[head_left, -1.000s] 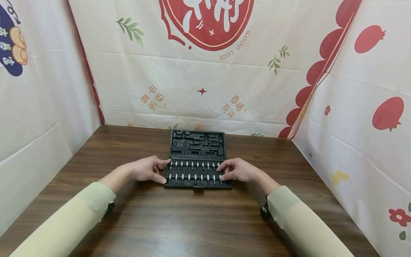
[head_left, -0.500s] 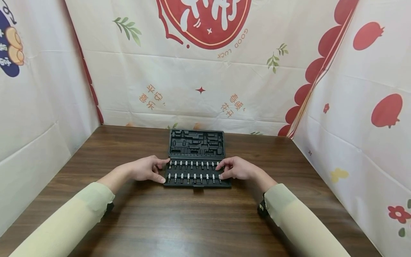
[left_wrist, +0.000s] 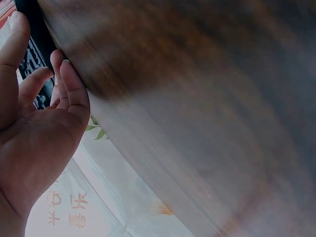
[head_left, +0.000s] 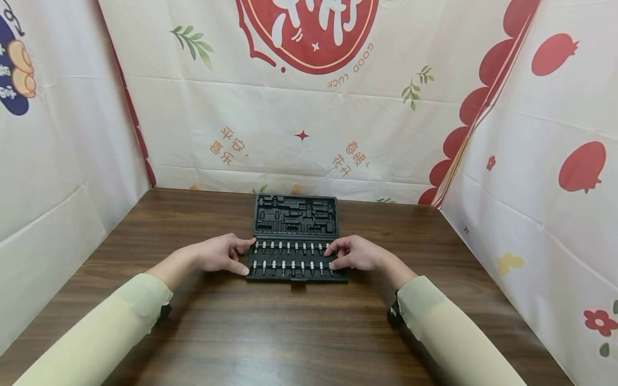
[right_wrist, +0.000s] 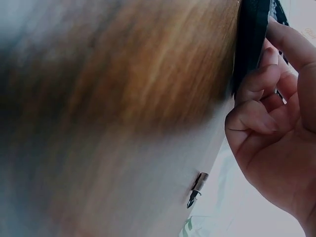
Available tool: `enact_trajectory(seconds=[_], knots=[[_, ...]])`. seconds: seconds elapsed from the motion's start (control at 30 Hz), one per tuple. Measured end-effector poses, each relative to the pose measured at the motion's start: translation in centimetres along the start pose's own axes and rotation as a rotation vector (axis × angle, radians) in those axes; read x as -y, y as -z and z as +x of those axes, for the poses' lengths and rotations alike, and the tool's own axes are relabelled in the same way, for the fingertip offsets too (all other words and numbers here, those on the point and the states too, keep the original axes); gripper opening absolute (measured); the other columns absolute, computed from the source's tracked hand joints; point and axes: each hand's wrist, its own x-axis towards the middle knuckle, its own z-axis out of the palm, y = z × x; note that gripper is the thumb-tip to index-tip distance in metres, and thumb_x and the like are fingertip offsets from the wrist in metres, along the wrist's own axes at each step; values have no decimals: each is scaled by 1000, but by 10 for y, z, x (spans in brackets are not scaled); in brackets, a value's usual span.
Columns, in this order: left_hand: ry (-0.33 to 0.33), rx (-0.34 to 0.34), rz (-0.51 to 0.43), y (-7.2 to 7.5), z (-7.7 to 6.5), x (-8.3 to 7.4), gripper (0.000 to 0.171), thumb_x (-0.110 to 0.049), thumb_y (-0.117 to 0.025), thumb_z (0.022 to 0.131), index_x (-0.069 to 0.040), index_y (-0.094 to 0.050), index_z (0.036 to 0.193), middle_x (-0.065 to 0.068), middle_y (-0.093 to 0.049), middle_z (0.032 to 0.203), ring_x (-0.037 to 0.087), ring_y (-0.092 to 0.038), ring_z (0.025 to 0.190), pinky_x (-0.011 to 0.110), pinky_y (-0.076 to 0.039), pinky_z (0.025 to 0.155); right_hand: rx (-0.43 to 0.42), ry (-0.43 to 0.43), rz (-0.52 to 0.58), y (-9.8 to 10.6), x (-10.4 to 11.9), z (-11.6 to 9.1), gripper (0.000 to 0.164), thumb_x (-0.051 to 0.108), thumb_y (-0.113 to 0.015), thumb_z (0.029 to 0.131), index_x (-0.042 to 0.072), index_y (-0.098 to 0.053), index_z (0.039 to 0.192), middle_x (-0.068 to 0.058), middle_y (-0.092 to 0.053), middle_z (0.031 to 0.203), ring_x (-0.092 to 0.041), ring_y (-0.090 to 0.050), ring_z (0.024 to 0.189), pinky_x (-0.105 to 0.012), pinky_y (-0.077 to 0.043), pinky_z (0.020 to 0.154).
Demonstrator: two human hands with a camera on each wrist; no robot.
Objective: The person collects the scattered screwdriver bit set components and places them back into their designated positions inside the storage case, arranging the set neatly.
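In the head view a black tool case (head_left: 294,256) lies unfolded on the table, with two rows of silver bit sockets (head_left: 293,266) in its near half. My left hand (head_left: 218,254) is at the case's left end, its thumb at the front corner and its index finger near the hinge. At the right end, my right hand (head_left: 356,254) has its thumb on the last bit socket of the front row. Its index finger reaches over the back row, hiding part of it. A loose bit socket (right_wrist: 197,188) lies on the table in the right wrist view.
The case lid (head_left: 296,216), with moulded recesses, stands behind the bit rows. A wooden table (head_left: 270,338) extends around the case. Printed cloth (head_left: 270,107) hangs behind the table and along both sides.
From one second to half a second ago, the head view shifted slightly. Both hands keep the same place on the case, and nothing else has visibly moved.
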Motion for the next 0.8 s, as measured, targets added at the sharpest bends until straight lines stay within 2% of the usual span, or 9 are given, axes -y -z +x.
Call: enact_trajectory(seconds=[0.3,0.47,0.67,0.8], knots=[[11,7,-10,1,0,2,95,-38,-87,96,-7,-37,171,22,-58,139,18,-68,109,39,-54,98,-42,-28,17,-4,2,-1,23,25,-84,99,22,-80,122,2,-61,82,-15,-49,66,-30,-43,62],[17,5,-8,1,0,1,95,-38,-87,96,-8,-37,171,22,-58,139,18,-68,109,39,-54,98,-36,-19,10,-2,3,-5,25,27,-82,101,22,-79,125,0,-64,85,-16,-54,70,-32,-48,66],[21,10,-11,1,1,1,95,-39,-87,96,-9,-37,171,22,-57,140,17,-68,108,38,-54,98,-12,7,51,10,-3,-15,34,33,-79,103,20,-77,135,-3,-70,96,-20,-63,80,-35,-54,73],[10,13,-5,1,1,2,95,-38,-87,96,-7,-37,171,23,-58,139,18,-68,108,38,-55,97,-47,36,116,22,-11,-24,39,34,-77,104,14,-76,137,-6,-72,104,-23,-65,84,-36,-55,72]])
